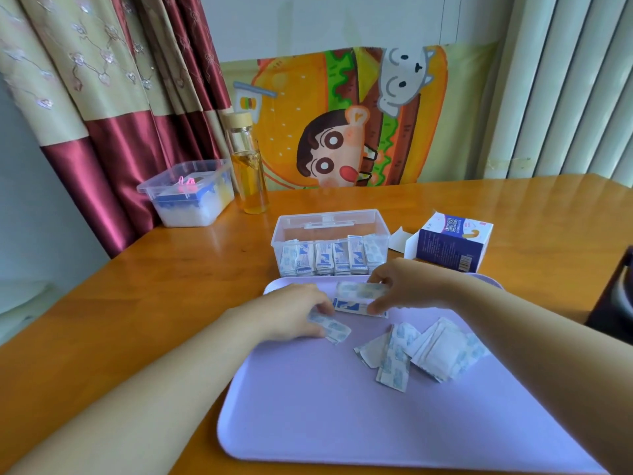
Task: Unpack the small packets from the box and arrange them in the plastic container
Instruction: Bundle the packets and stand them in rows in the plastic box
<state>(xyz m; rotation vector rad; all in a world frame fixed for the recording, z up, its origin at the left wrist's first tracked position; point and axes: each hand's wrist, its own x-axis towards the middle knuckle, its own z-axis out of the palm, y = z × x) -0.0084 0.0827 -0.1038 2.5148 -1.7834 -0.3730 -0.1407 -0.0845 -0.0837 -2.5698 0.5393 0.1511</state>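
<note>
On the wooden table lies a lilac tray. Behind it stands a clear plastic container with several white-and-blue packets standing in a row inside. The opened blue-and-white box lies to its right. My left hand pinches a small packet at the tray's far left. My right hand grips a small stack of packets between thumb and fingers just in front of the container. A loose heap of packets lies on the tray's right half.
A second clear tub with odds and ends sits at the table's far left corner, beside a glass bottle of yellow liquid. A cartoon cloth hangs behind. A dark object stands at the right edge.
</note>
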